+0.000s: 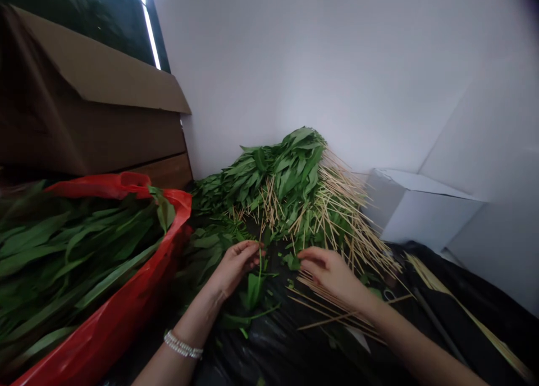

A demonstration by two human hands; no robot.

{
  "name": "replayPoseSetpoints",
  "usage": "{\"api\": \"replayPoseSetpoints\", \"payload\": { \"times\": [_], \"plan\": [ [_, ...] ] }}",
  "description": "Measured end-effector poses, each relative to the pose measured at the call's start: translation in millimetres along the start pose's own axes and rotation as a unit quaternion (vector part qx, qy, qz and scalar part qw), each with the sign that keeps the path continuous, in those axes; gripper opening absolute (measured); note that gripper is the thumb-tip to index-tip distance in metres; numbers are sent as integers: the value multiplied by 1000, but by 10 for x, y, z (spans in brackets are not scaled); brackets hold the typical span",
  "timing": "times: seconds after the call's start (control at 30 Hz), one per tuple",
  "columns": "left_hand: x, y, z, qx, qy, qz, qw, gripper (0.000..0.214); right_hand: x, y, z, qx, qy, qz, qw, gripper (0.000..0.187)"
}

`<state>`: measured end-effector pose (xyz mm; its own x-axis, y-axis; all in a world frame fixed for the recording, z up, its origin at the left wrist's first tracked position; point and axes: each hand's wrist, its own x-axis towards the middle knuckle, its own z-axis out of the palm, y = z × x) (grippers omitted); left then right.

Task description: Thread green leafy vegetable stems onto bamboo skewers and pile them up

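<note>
Between the thumb and fingers of my left hand [240,267] is a thin green leafy stem, with a long leaf [254,290] hanging beneath it. My right hand [330,271] is closed in a pinch at a small green leaf piece [290,261], apart from the left hand. Just under the right hand lie loose thin wooden sticks [324,313]. Beyond both hands rises a heap of leafy greens [290,167], with many thin sticks [357,223] jutting from its right side. Loose leaves and stems [236,321] lie on the black plastic sheet [269,352] below my hands.
A red plastic bag [126,324] full of long green leaves [76,245] stands at the left. Behind it is an open cardboard box [126,127]. To the right are a white box [429,212] and a bundle of pale sticks [467,313]. A white wall [337,66] closes off the back.
</note>
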<state>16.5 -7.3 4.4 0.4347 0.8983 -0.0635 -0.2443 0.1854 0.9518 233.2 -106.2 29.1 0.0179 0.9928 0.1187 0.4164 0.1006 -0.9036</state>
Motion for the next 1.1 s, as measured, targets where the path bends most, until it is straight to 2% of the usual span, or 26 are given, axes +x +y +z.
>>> {"api": "replayPoseSetpoints", "payload": {
  "times": [0.1, 0.17, 0.27, 0.4, 0.53, 0.7, 0.77, 0.83, 0.97, 1.1],
  "plan": [
    [0, -12, 22, 9, -9, -21, 1000, 31, -248, 40, -342, -156, -46, -34, 986, 15],
    [-11, -12, 44, 17, -16, -31, 999, 33, -437, 97, -421, -241, -81, -39, 966, 13],
    [-26, -3, 73, 17, -29, -37, 999, 30, -658, 208, -352, -344, -111, -50, 931, 14],
    [-31, 8, 88, 22, -38, -44, 998, 27, -748, 319, -189, -417, -90, -93, 900, 19],
    [-20, -11, 80, 38, -34, -28, 998, 28, -668, 266, -208, -447, -42, -134, 883, 18],
    [-2, -54, 61, 45, -36, -25, 998, 31, -376, -13, -220, -350, 75, -205, 911, 19],
    [-6, -64, 56, 43, -40, -27, 998, 30, -205, -82, -126, -336, 110, -243, 903, 22],
    [-12, -69, 52, 33, -40, -24, 998, 30, -41, -82, 7, -374, 138, -275, 875, 28],
    [-6, -79, 26, -3, -17, -17, 1000, 33, 139, 105, 231, -470, 194, -332, 794, 35],
    [23, -110, -8, -4, 5, -4, 1000, 32, 97, 325, 261, -501, 212, -356, 760, 38]
  ]
}}
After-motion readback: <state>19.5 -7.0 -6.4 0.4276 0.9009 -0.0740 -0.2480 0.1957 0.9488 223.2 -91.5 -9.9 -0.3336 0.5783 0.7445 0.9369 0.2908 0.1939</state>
